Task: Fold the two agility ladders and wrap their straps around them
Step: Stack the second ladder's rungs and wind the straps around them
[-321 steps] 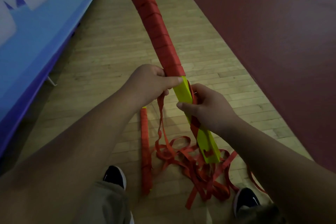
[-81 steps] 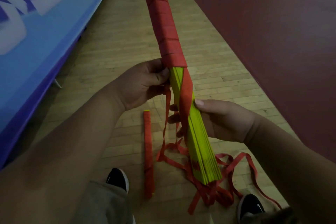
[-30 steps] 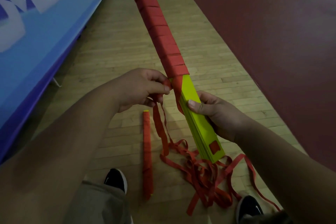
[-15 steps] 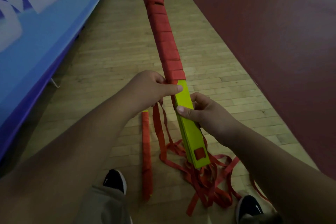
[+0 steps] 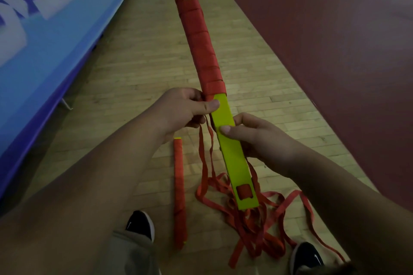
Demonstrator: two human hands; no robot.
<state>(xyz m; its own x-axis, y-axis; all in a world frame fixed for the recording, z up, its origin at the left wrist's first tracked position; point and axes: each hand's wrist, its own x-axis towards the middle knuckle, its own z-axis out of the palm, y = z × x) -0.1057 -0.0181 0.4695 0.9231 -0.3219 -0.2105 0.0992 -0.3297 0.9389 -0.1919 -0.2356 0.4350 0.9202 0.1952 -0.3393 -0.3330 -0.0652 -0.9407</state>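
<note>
I hold a stack of yellow-green ladder rungs [image 5: 230, 147] out in front of me, pointing away. Red strap windings [image 5: 196, 29] cover its far half. My left hand [image 5: 181, 111] pinches the strap where the windings end, thumb on the rung stack. My right hand [image 5: 257, 138] grips the bare near half from the right. Loose red strap [image 5: 252, 214] hangs from the stack into a tangled pile on the floor. A second ladder bundle [image 5: 179, 192], wrapped in red, lies on the floor between my arms.
A blue banner wall [image 5: 44, 35] runs along the left, a dark red mat [image 5: 335, 40] along the right, with wooden floor [image 5: 138, 60] between. My two black shoes [image 5: 140, 225] stand by the strap pile.
The stack has turned flat side up and swung to point a little further away. My left hand stays at the end of the windings; my right thumb now lies on the flat face.
</note>
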